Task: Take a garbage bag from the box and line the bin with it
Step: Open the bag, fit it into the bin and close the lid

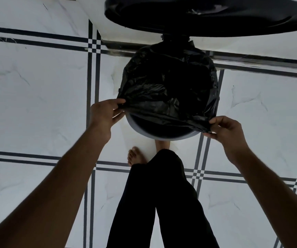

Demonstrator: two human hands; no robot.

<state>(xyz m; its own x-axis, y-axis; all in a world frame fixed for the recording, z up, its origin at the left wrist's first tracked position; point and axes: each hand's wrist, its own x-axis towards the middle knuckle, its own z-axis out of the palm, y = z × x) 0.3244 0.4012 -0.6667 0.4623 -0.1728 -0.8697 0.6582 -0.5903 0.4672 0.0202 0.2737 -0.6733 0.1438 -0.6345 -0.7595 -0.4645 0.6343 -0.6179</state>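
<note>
pale tiled floor (pixel 37 97), dark grid lines

The person wears black trousers (pixel 162 203); both forearms (pixel 63 185) are bare, seemingly sleeveless, and one foot (pixel 135 156) is bare.

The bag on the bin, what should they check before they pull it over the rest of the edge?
1. Left hand pinches the garbage bag edge: ok.
2. Right hand pinches the other side: ok.
3. Bag already over the far rim: ok.
4. Bag over the near rim of the bin: not ok, pale rim still bare.
5. Lid up and out of the way: ok.
6. Bag reaches the bottom inside: cannot tell, too dark.
</note>
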